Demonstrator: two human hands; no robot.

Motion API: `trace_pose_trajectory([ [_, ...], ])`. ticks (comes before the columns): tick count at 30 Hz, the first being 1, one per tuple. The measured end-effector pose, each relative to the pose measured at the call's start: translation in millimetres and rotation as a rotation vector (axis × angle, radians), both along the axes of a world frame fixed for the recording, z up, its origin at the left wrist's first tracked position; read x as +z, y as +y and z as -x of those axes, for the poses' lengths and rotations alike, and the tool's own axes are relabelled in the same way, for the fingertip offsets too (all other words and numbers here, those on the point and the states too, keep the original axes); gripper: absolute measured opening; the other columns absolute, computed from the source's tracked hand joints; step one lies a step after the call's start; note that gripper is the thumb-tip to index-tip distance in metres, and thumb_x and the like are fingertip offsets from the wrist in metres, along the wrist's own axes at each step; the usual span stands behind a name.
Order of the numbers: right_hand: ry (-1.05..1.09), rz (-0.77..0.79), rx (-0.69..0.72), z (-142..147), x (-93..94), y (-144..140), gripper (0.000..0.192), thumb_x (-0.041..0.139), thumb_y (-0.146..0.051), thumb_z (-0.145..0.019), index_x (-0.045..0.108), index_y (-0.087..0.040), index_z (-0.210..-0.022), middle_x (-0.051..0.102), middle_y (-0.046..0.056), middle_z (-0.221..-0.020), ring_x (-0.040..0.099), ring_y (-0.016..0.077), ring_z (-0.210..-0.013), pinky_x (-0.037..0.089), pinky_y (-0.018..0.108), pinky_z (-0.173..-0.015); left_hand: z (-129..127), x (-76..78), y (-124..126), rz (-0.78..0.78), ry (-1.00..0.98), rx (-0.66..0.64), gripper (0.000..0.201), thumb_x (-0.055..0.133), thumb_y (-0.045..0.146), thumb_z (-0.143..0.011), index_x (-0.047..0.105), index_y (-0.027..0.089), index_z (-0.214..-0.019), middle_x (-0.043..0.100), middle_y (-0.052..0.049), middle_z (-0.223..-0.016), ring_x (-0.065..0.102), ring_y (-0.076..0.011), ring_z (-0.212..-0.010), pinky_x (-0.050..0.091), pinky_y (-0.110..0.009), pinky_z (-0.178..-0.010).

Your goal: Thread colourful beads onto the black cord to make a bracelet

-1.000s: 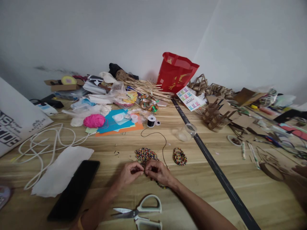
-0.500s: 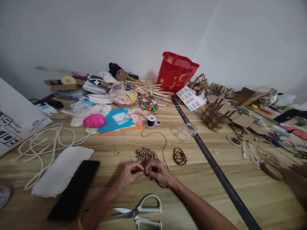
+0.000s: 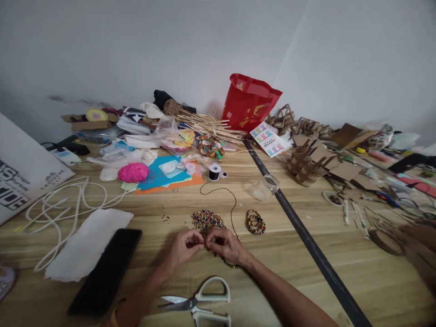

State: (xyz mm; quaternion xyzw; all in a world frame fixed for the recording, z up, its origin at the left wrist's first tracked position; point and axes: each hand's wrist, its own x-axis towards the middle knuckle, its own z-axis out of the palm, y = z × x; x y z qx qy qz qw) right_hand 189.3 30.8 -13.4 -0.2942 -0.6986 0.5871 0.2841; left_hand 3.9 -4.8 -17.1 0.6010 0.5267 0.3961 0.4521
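My left hand [image 3: 185, 246] is closed in a pinch, with a small reddish bead [image 3: 202, 243] at its fingertips. Facing it, almost touching, my right hand [image 3: 225, 245] pinches thin cord; the cord's tip is too small to make out. A black cord [image 3: 235, 205] runs from a spool [image 3: 214, 172] down to my right hand. Partly hidden below that hand lies a string of dark and yellow beads [image 3: 230, 263]. Just beyond my fingers is a pile of multicoloured beads [image 3: 206, 219]. Finished-looking beaded bracelets [image 3: 255, 222] lie stacked to the right.
Open scissors [image 3: 194, 301] lie near me. A black phone [image 3: 105, 272] overlaps white paper [image 3: 90, 243] at left, beside a coiled white cable [image 3: 80, 195]. A clear jar [image 3: 265, 187] lies beyond the bracelets. Craft materials and a red bag [image 3: 250, 102] crowd the back.
Both hands stay almost in place, fingertips still close together. The reddish bead shows a little more clearly at my left fingertips.
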Motion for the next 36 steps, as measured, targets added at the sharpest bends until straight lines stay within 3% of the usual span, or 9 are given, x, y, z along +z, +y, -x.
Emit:
trace_pose_trajectory([
  [10,-0.006,-0.032,-0.009,-0.4,-4.3,0.8,0.020,0.063,-0.034,-0.081,0.064,-0.014,-0.076,0.056,0.001,-0.072,0.048,0.0073,-0.053,0.039,0.015,-0.043,-1.0,-1.3,-1.3,-0.011,0.037,0.006,0.002,0.063,0.014,-0.065,0.065,0.015,-0.065,0.067,-0.002,-0.063,0.059,-0.0139,-0.059,0.046,-0.022,-0.056],
  [21,0.005,-0.030,-0.010,-1.0,-3.3,1.0,0.021,0.064,-0.034,-0.081,0.064,-0.014,-0.076,0.056,0.001,-0.072,0.049,0.0077,-0.054,0.041,0.015,-0.044,-2.6,9.2,-3.8,-0.098,0.147,0.049,0.002,0.066,0.017,-0.065,0.066,0.017,-0.062,0.068,-0.002,-0.063,0.061,-0.0158,-0.061,0.048,-0.023,-0.058],
  [27,0.019,0.020,-0.006,-0.6,-6.7,1.3,0.025,0.064,-0.039,-0.081,0.063,-0.014,-0.077,0.056,0.001,-0.072,0.049,0.0068,-0.050,0.041,0.015,-0.041,-1.1,15.0,-4.3,-0.172,0.228,-0.001,0.008,0.065,0.011,-0.066,0.069,0.018,-0.065,0.070,-0.003,-0.067,0.064,-0.0174,-0.067,0.047,-0.025,-0.065],
  [36,0.032,0.052,-0.014,0.4,-1.3,0.4,0.029,0.065,-0.042,-0.079,0.062,-0.013,-0.074,0.053,-0.001,-0.068,0.048,0.0061,-0.049,0.041,0.015,-0.041,0.6,18.6,-4.7,-0.195,0.280,-0.054,0.013,0.060,0.017,-0.075,0.071,0.019,-0.070,0.070,-0.004,-0.070,0.063,-0.0180,-0.070,0.047,-0.026,-0.067],
])
